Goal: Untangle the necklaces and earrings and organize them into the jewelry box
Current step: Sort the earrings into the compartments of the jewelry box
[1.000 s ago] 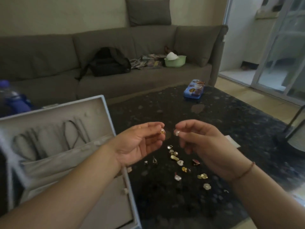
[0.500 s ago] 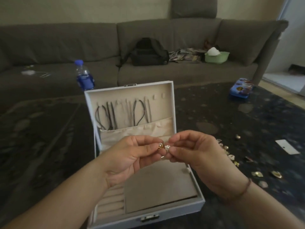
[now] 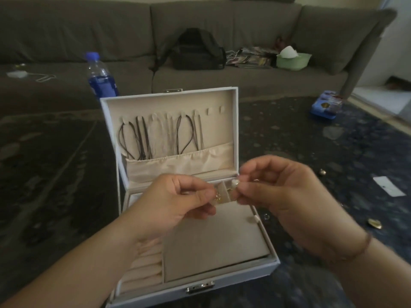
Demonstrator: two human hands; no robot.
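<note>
1. The worktop (image 3: 333,152), dark and mottled, carries everything; it spreads on all sides below the two grips, which are held up in the air above it.
2. The jewelry box (image 3: 255,267) stands open directly beneath both grips, lid upright on the far side. Necklaces (image 3: 142,138) already hang on the lid's hooks, beyond and above the grips.
3. The left hand (image 3: 173,207) is curled, thumb and forefinger pinched together; something small and gold shows at its fingertips, but I cannot tell whether it is held or lies in the box behind.
4. The right hand (image 3: 287,196) pinches a small pale earring (image 3: 235,182) at its fingertips, so the piece sits at that grip's inner edge, facing the left.
5. The small compartments (image 3: 222,192) lie just below and behind the earring, between the two grips. Judged from this, the coming move is a short drop downward, and the right hand is nearer.
6. Loose earrings (image 3: 375,223) lie on the worktop, well out to the right of the right grip, unsorted.
</note>
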